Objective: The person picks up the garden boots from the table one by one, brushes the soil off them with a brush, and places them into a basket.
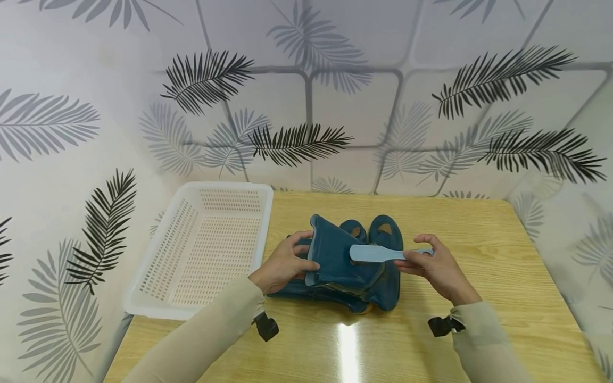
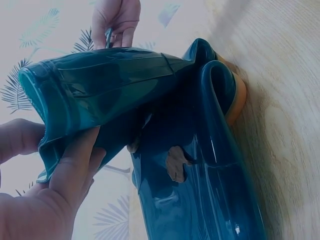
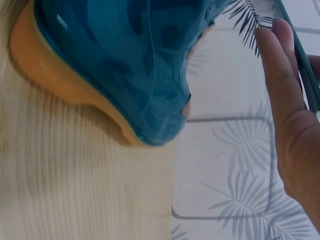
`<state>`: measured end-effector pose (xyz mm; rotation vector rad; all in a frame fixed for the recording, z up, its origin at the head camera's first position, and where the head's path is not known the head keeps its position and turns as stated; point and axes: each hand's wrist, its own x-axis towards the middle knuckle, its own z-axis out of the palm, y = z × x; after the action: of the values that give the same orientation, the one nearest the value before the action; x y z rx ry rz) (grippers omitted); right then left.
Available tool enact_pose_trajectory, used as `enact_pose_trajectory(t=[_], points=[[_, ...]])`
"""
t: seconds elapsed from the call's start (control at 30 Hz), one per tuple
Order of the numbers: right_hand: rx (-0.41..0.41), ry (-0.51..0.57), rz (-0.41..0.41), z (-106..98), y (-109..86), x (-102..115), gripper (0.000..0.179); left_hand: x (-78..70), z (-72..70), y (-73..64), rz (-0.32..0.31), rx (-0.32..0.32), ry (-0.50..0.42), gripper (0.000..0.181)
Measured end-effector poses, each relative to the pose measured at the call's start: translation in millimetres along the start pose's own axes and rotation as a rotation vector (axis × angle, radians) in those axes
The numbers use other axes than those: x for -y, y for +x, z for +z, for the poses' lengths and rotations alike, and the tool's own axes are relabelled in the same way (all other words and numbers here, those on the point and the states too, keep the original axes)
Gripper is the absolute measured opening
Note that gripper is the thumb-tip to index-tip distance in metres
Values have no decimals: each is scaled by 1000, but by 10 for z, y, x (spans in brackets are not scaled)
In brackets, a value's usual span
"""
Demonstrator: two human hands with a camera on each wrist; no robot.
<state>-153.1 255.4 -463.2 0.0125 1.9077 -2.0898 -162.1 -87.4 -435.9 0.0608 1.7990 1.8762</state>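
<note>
Dark teal rubber boots with orange soles lie bunched together on the table. My left hand (image 1: 282, 260) grips the top of one boot's shaft (image 1: 330, 250), fingers and thumb at its open rim. Another boot (image 2: 200, 205) lies beneath it, with a brown patch (image 2: 176, 164) on its side. Brown patches also mark the toes in the head view. In my right hand (image 1: 438, 271) is the thin handle of a light-blue, flat, broad-headed tool (image 1: 371, 253). Its head overlaps the raised shaft in the head view; the underside is hidden.
A white perforated plastic basket (image 1: 220, 250) stands at the left of the wooden table (image 1: 488, 250), close to the left forearm. Behind the table rises a wall (image 1: 349, 111) with a leaf pattern. Each wrist wears a small black camera.
</note>
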Motion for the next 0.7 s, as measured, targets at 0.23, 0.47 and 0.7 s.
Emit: enact_pose_trajectory(t=[0.23, 0.47, 0.7], points=[[0, 51, -8, -27, 3, 73, 36, -8, 8, -1, 3, 3, -1, 74], [39, 90, -3, 98, 41, 58, 36, -7, 9, -4, 10, 6, -8, 74], [20, -26, 17, 32, 9, 24, 37, -3, 9, -7, 6, 0, -4, 74]])
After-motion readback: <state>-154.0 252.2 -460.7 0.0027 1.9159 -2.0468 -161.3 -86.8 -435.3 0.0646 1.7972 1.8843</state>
